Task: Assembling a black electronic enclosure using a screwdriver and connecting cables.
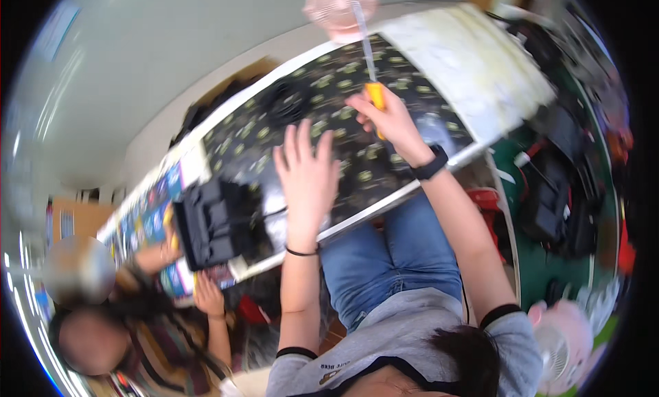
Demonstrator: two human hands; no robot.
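My right hand (392,121) is closed around the yellow handle of a screwdriver (375,98). Its long pale shaft points away from me, and its far end overlaps a pink fan (340,9) behind the table. Fingers spread, my left hand (305,174) is held palm down over the dark patterned tabletop (357,160), with nothing in it. Whether it touches the surface I cannot tell. Just past its fingertips lies a dark coil, perhaps cable (287,102). Left of that hand stands a black case or bag (213,222).
A person (147,342) at the lower left has both hands near the black case, one by a yellow object. White sheeting (467,61) covers the table's right end. Black equipment (549,198) lies on a green surface at the right, with another pink fan (563,339) below it.
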